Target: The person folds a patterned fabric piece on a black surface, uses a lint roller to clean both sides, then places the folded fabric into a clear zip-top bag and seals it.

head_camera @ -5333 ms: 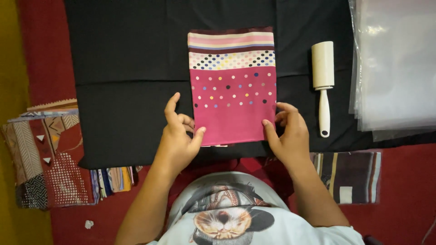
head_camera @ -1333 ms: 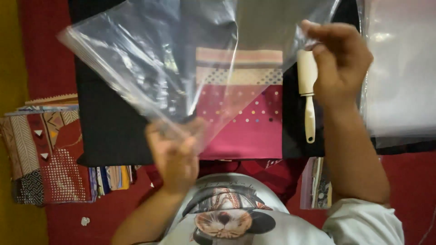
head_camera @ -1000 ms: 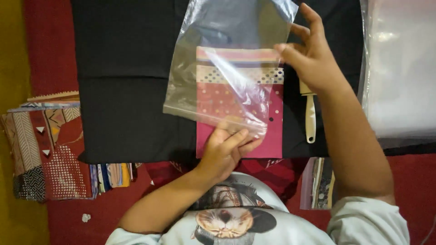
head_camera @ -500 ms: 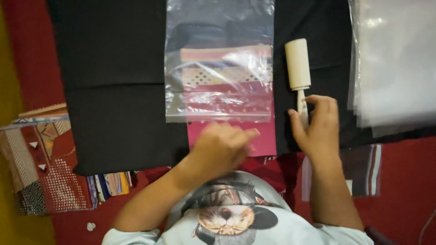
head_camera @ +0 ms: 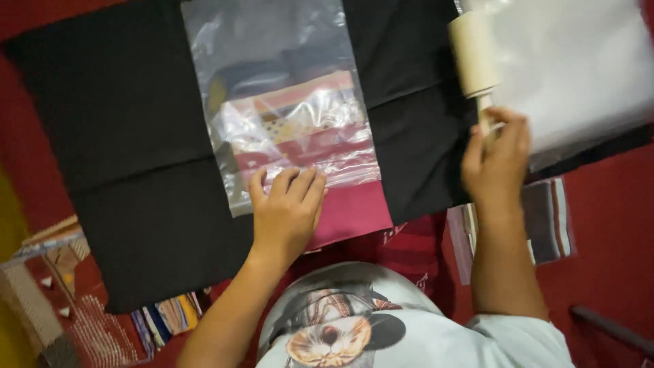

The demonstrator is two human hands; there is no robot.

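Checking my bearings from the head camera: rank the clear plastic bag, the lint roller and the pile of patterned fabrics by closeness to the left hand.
1. The clear plastic bag: the left hand rests on its near edge, over the pink cloth.
2. The lint roller: to the right, gripped by the right hand.
3. The pile of patterned fabrics: lower left, off the black mat.

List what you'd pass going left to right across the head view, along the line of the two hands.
Stack of patterned fabrics → black cloth → left hand on the clear plastic bag → pink folded fabric → right hand around the lint roller handle → stack of clear bags.
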